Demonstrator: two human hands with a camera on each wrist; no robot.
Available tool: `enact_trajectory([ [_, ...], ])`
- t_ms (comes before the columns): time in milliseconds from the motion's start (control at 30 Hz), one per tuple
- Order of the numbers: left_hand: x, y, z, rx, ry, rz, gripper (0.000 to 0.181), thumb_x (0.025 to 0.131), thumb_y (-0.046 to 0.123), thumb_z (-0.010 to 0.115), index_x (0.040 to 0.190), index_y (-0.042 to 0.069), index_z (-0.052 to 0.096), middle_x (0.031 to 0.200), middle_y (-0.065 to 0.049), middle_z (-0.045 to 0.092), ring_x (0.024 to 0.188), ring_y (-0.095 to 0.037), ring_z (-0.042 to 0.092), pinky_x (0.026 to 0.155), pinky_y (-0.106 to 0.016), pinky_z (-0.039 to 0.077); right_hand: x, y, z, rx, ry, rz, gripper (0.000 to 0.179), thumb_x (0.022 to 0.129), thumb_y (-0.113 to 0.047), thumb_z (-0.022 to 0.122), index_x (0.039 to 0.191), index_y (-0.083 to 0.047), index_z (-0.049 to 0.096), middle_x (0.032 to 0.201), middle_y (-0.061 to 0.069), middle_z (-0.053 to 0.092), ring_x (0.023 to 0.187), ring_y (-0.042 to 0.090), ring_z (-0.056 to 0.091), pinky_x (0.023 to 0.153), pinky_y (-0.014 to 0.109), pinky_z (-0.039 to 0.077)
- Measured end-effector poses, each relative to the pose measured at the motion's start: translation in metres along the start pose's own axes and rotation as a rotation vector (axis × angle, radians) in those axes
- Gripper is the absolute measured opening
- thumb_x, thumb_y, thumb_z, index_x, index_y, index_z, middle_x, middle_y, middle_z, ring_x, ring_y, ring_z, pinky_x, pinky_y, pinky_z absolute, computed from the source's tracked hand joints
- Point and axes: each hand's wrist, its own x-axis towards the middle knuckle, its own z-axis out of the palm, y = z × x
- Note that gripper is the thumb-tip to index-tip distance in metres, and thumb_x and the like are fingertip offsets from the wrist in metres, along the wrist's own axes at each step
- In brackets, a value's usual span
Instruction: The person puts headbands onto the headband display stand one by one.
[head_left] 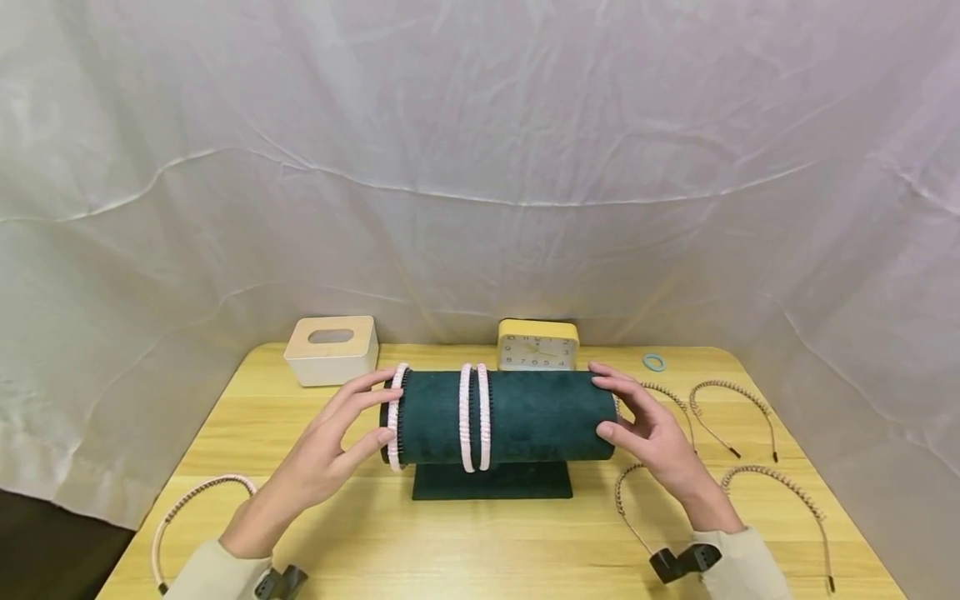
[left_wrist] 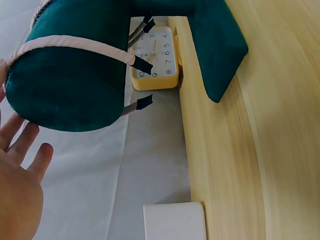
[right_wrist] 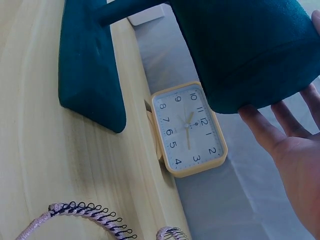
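A dark green velvet headband stand [head_left: 540, 417] stands upright, its padded roll [right_wrist: 250, 45] lying sideways above the base. Two pale pink headbands [head_left: 483, 417] circle the roll near its middle. Another pink headband [head_left: 394, 425] sits at the left end. My left hand [head_left: 322, 458] reaches to that end, its fingertips and thumb touching beside this headband, fingers nearly straight. At the opposite end, my right hand [head_left: 660, 433] rests its fingertips and thumb against the roll's edge. In the right wrist view, the right hand's fingers [right_wrist: 262, 127] extend along the end face.
Behind the stand is a yellow clock [head_left: 537, 346], with a tissue box [head_left: 333, 350] to its left. Several beaded headbands [head_left: 780, 479] lie on the right of the wooden table, below a blue ring [head_left: 653, 362]. Another pink headband [head_left: 191, 496] lies at the left.
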Motion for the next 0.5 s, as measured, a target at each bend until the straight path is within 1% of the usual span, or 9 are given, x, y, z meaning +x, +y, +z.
enact_trajectory([
  [133, 0.002, 0.002, 0.001, 0.03, -0.007, 0.024, 0.064, 0.094, -0.003, 0.08, 0.151, 0.018, 0.062, 0.166, -0.01, 0.049, 0.15, -0.02, 0.05, 0.122, -0.014, 0.035, 0.0, 0.001, 0.0, 0.006, -0.001, -0.002, 0.059, 0.101, 0.016, 0.062, 0.157, 0.005, 0.047, 0.175, 0.006, 0.038, 0.155, 0.009, 0.046, 0.11, 0.024, 0.055],
  [200, 0.004, 0.003, 0.001, 0.046, -0.006, 0.05, 0.063, 0.093, -0.002, 0.081, 0.15, 0.018, 0.063, 0.166, -0.011, 0.049, 0.151, -0.021, 0.05, 0.123, -0.016, 0.036, 0.0, 0.0, 0.0, 0.013, -0.001, 0.003, 0.059, 0.101, 0.016, 0.062, 0.157, 0.006, 0.047, 0.175, 0.006, 0.038, 0.154, 0.01, 0.047, 0.109, 0.025, 0.056],
  [233, 0.005, 0.003, 0.001, 0.052, -0.003, 0.066, 0.061, 0.094, 0.0, 0.081, 0.15, 0.017, 0.063, 0.166, -0.011, 0.05, 0.151, -0.021, 0.05, 0.124, -0.017, 0.036, 0.0, 0.0, 0.0, 0.013, -0.001, 0.006, 0.059, 0.101, 0.016, 0.062, 0.157, 0.006, 0.046, 0.175, 0.006, 0.038, 0.154, 0.01, 0.047, 0.109, 0.025, 0.056],
  [300, 0.007, 0.003, 0.002, 0.074, 0.017, 0.119, 0.049, 0.102, 0.014, 0.077, 0.149, 0.014, 0.064, 0.163, -0.014, 0.052, 0.151, -0.022, 0.051, 0.126, -0.019, 0.035, 0.0, -0.001, 0.001, 0.011, 0.0, 0.01, 0.059, 0.101, 0.016, 0.063, 0.157, 0.006, 0.046, 0.176, 0.006, 0.037, 0.154, 0.011, 0.047, 0.109, 0.025, 0.056],
  [367, 0.01, 0.005, 0.003, 0.1, 0.045, 0.182, 0.043, 0.108, 0.027, 0.071, 0.147, 0.011, 0.066, 0.16, -0.016, 0.056, 0.15, -0.024, 0.052, 0.128, -0.021, 0.035, 0.001, -0.002, 0.001, 0.01, 0.0, 0.012, 0.06, 0.101, 0.016, 0.063, 0.157, 0.006, 0.046, 0.176, 0.006, 0.037, 0.155, 0.011, 0.046, 0.109, 0.025, 0.056],
  [433, 0.013, 0.006, 0.004, 0.121, 0.068, 0.235, 0.046, 0.112, 0.038, 0.062, 0.146, 0.008, 0.067, 0.156, -0.018, 0.059, 0.149, -0.026, 0.054, 0.129, -0.022, 0.034, 0.0, -0.001, 0.001, 0.007, -0.001, 0.013, 0.06, 0.101, 0.015, 0.063, 0.157, 0.005, 0.046, 0.176, 0.007, 0.037, 0.155, 0.011, 0.046, 0.109, 0.025, 0.056],
  [467, 0.014, 0.007, 0.005, 0.13, 0.078, 0.257, 0.048, 0.113, 0.041, 0.059, 0.145, 0.006, 0.067, 0.155, -0.019, 0.06, 0.149, -0.027, 0.054, 0.129, -0.023, 0.033, 0.0, -0.001, 0.001, 0.007, -0.001, 0.013, 0.06, 0.101, 0.016, 0.063, 0.157, 0.005, 0.046, 0.176, 0.006, 0.037, 0.155, 0.011, 0.046, 0.109, 0.025, 0.056],
  [500, 0.015, 0.008, 0.005, 0.133, 0.085, 0.273, 0.048, 0.113, 0.04, 0.058, 0.145, 0.005, 0.067, 0.153, -0.02, 0.061, 0.149, -0.028, 0.055, 0.13, -0.024, 0.034, 0.0, -0.001, 0.001, 0.006, 0.0, 0.013, 0.06, 0.101, 0.016, 0.063, 0.157, 0.005, 0.046, 0.176, 0.006, 0.037, 0.155, 0.011, 0.046, 0.109, 0.024, 0.056],
])
